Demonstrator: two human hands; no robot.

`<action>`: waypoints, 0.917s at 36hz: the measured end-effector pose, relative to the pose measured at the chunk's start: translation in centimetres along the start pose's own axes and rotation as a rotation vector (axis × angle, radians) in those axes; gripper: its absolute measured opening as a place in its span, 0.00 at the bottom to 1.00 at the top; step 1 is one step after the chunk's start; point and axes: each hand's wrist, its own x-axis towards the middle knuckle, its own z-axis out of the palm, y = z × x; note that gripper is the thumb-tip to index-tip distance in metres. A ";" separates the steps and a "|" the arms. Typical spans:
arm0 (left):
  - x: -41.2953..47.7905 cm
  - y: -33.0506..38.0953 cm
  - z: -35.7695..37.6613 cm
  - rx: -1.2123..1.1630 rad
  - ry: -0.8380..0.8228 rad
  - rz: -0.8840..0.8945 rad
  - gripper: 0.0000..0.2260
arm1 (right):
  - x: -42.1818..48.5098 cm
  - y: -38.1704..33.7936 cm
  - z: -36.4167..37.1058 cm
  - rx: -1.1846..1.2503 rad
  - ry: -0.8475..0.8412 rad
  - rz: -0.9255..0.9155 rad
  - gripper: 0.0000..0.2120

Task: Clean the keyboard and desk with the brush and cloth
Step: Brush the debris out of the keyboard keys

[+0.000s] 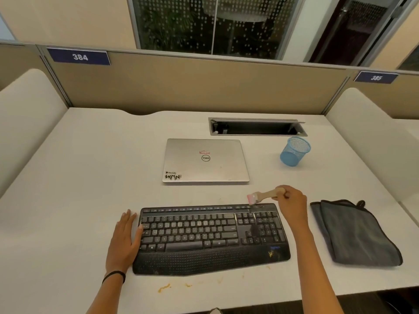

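Right hand [292, 205] grips the wooden-handled brush [264, 196], pink bristles at the black keyboard's [210, 236] far right corner. Left hand [124, 239] rests flat, fingers straight, against its left edge. Folded grey cloth [356, 234] lies right on the white desk [79, 177].

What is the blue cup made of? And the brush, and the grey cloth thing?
The blue cup looks like painted metal mesh: tiny holes show through it. The brush seems to have a pale bare-wood handle and pinkish bristles, maybe plastic. The grey cloth looks like soft matte fabric, folded, with a dark stitched edge.
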 end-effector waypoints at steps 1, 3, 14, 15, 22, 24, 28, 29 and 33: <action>0.0 0.0 0.0 0.001 0.000 -0.001 0.37 | 0.0 0.1 0.3 0.012 -0.041 0.020 0.11; 0.0 0.1 -0.1 0.000 -0.001 -0.003 0.37 | 0.0 0.5 0.6 0.015 -0.071 0.062 0.11; 0.0 0.1 -0.1 0.002 -0.003 -0.008 0.37 | 0.6 2.0 -1.6 -0.160 0.141 0.074 0.13; 0.0 0.1 -0.1 0.004 -0.003 -0.007 0.37 | 0.6 1.8 -1.7 -0.172 0.130 0.064 0.13; 0.0 0.0 -0.1 0.008 -0.013 -0.006 0.37 | 0.3 1.0 -1.6 -0.079 0.130 0.065 0.12; 0.0 0.0 -0.1 0.006 -0.018 -0.006 0.37 | 0.4 0.9 -1.2 0.020 0.066 0.085 0.11; -0.1 0.1 -0.2 0.010 -0.017 -0.007 0.38 | 0.5 1.9 -0.5 -0.015 0.034 0.117 0.12; -0.1 0.1 -0.2 0.009 -0.018 -0.009 0.37 | 0.5 2.3 -0.4 -0.044 0.055 0.122 0.12; -0.1 0.1 -0.2 0.007 -0.018 -0.006 0.37 | 0.8 2.9 -1.2 -0.152 0.146 0.109 0.14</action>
